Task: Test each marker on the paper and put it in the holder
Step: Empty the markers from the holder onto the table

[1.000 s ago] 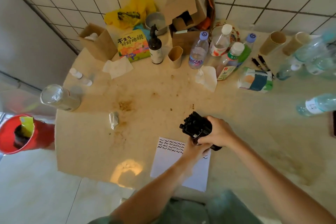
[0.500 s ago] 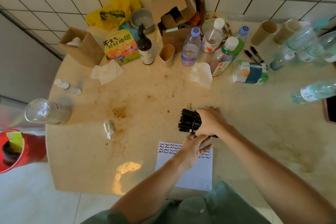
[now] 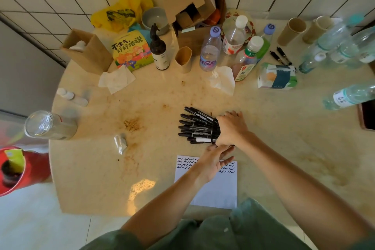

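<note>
A black mesh holder [image 3: 216, 132] lies tipped on its side on the table, mouth to the left. Several black markers [image 3: 194, 126] fan out of it onto the tabletop. My right hand [image 3: 231, 128] grips the holder's body from above. My left hand [image 3: 213, 160] hovers just below it with fingers apart, over the top of the white paper [image 3: 211, 186]. The paper carries rows of dark wavy test marks along its upper edge. Two more black markers [image 3: 281, 56] lie at the back right among the bottles.
Cluttered round beige table [image 3: 101, 168]: cardboard boxes [image 3: 188, 2], water bottles [image 3: 210, 50], paper cups [image 3: 183, 59], a pump bottle [image 3: 159, 50], tissues [image 3: 116, 80], a tissue pack [image 3: 277, 76], a glass jar [image 3: 50, 126] at left. A red bucket [image 3: 14, 170] stands on the floor.
My right hand tipped the holder over onto its side and lowered it to the table; the markers slid out to the left. The camera view shifted slightly.
</note>
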